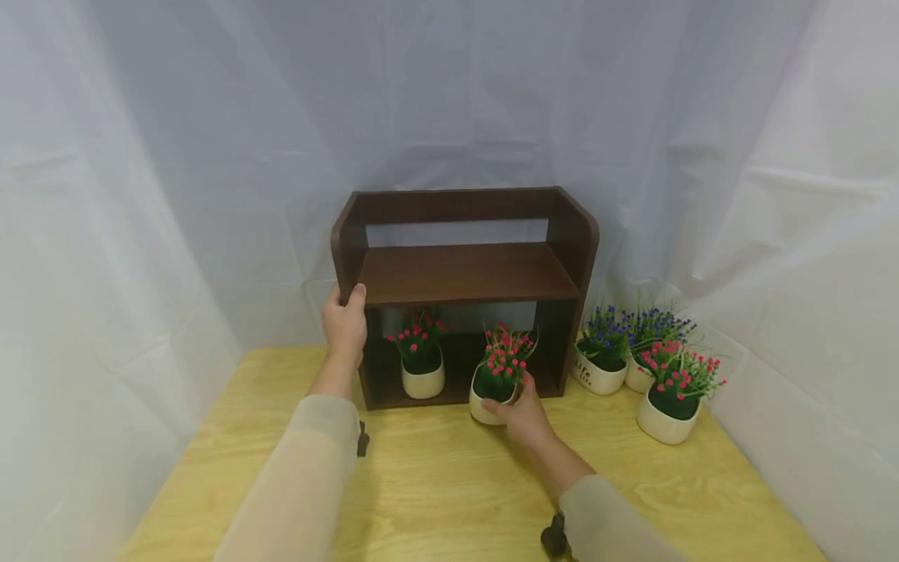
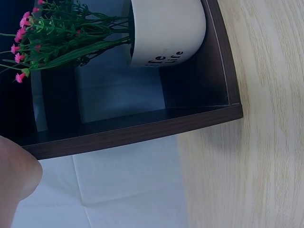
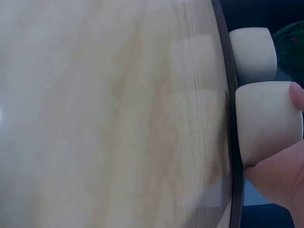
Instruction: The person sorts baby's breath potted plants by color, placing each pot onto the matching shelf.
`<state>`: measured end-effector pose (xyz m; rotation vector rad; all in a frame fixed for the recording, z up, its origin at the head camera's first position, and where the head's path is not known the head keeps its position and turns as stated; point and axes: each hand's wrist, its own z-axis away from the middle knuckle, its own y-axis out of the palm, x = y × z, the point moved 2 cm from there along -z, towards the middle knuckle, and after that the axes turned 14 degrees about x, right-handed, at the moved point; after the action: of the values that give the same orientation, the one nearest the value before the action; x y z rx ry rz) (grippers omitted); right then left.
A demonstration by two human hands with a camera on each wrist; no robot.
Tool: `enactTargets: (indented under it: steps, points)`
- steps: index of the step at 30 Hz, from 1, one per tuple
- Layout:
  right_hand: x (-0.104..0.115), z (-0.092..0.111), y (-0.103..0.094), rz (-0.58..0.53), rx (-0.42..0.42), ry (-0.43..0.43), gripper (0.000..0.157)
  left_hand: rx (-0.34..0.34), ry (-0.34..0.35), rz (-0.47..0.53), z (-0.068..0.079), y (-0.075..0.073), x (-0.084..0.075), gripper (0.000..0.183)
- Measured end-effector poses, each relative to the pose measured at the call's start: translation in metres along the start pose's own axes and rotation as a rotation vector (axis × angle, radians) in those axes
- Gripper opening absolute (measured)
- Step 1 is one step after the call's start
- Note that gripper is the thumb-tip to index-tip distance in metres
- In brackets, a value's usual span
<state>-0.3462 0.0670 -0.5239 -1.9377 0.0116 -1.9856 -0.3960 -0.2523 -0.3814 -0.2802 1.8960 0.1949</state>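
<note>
A dark brown two-tier shelf stands on the table. My left hand grips the front edge of its left side panel, thumb on the front; in the left wrist view only part of that hand shows. My right hand holds a white flowerpot with pink artificial flowers by its right side, at the front edge of the lower tier. Another white flowerpot with pink flowers sits inside the lower tier, to the left. The right wrist view shows the held flowerpot beside it, close to the shelf's front edge.
Right of the shelf, two white pots with blue-purple flowers and one white pot with pink flowers stand on the light wooden table. White sheeting hangs behind and on both sides.
</note>
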Motion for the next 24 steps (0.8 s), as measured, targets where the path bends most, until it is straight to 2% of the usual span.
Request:
enactTargets:
  steps: [4, 10, 14, 19, 24]
  points:
    - [0.001, -0.010, 0.000, 0.028, 0.028, 0.025, 0.102, -0.007, -0.001, 0.004, 0.000, 0.000, 0.000, 0.038]
    - [0.004, -0.019, 0.000, 0.047, 0.018, 0.028, 0.089, -0.012, -0.004, -0.002, 0.000, 0.001, 0.001, 0.034]
    - [0.004, -0.022, 0.003, 0.027, 0.014, 0.036, 0.090, -0.007, -0.018, -0.001, 0.001, 0.002, 0.003, 0.033]
    - [0.004, -0.029, 0.008, 0.005, -0.016, -0.008, 0.097, -0.005, -0.017, 0.007, 0.001, 0.001, 0.002, 0.033]
    - [0.006, -0.036, 0.012, -0.013, -0.028, -0.010, 0.085, -0.004, -0.009, 0.002, 0.000, 0.001, -0.001, 0.030]
